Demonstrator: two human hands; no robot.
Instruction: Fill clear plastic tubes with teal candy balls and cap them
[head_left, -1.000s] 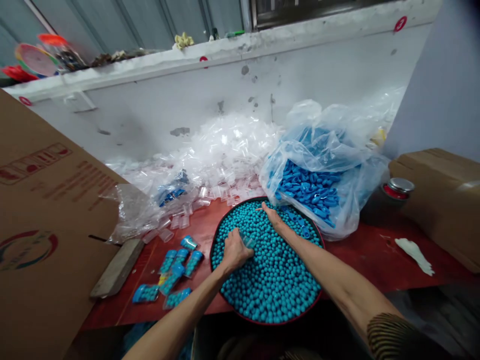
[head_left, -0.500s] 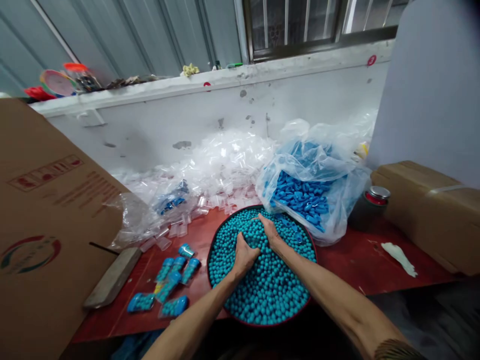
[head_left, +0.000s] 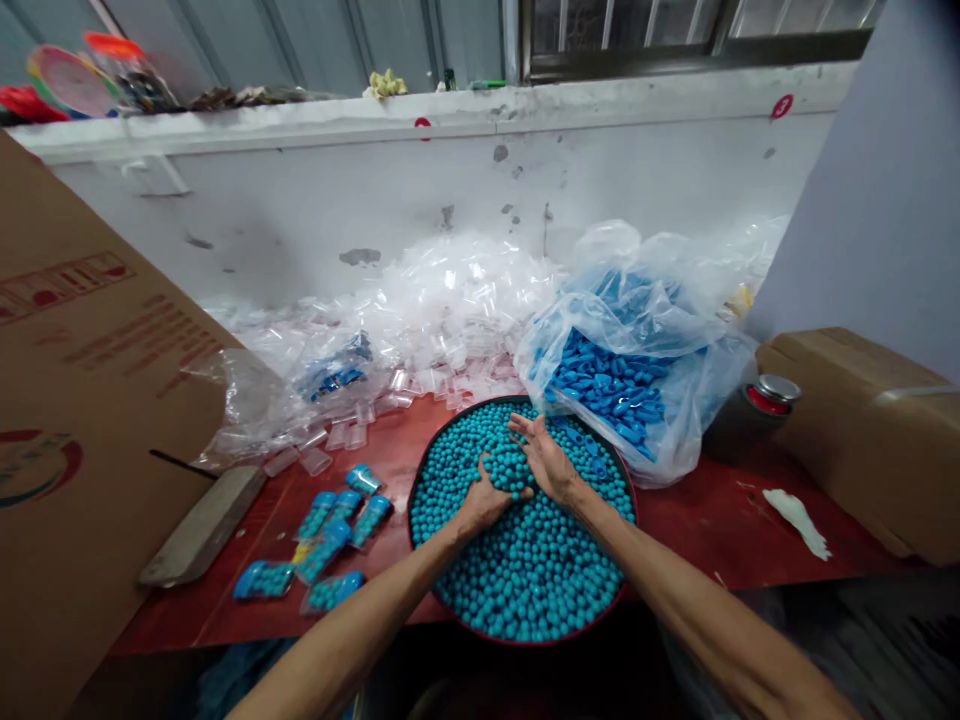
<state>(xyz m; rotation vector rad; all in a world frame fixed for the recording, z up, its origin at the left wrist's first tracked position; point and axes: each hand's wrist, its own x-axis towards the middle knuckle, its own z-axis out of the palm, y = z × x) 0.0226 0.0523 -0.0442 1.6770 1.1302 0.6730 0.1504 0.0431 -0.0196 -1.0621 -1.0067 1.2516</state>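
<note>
Lying between left grip (head_left: pixel 489 502) and right grip (head_left: pixel 552 462): teal beads (head_left: pixel 508 466).

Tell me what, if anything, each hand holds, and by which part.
The left hand curls around beads; whether it holds anything beneath cannot be told. The right hand holds nothing visible.

The beads (head_left: pixel 529 580) are turquoise, in a tray (head_left: pixel 410 505) rimmed black at the far side and red at the near, and the pieces (head_left: pixel 604 380) in the milky bag (head_left: pixel 694 400) are plain deeper blue. Turquoise-filled tubes (head_left: pixel 278 579) wear bright blue caps (head_left: pixel 247 580) on a brownish-red tabletop (head_left: pixel 697 530). The brown carton (head_left: pixel 97 410) has red print (head_left: pixel 64 288) and a ring (head_left: pixel 71 472) part red, part perhaps dark green
</note>
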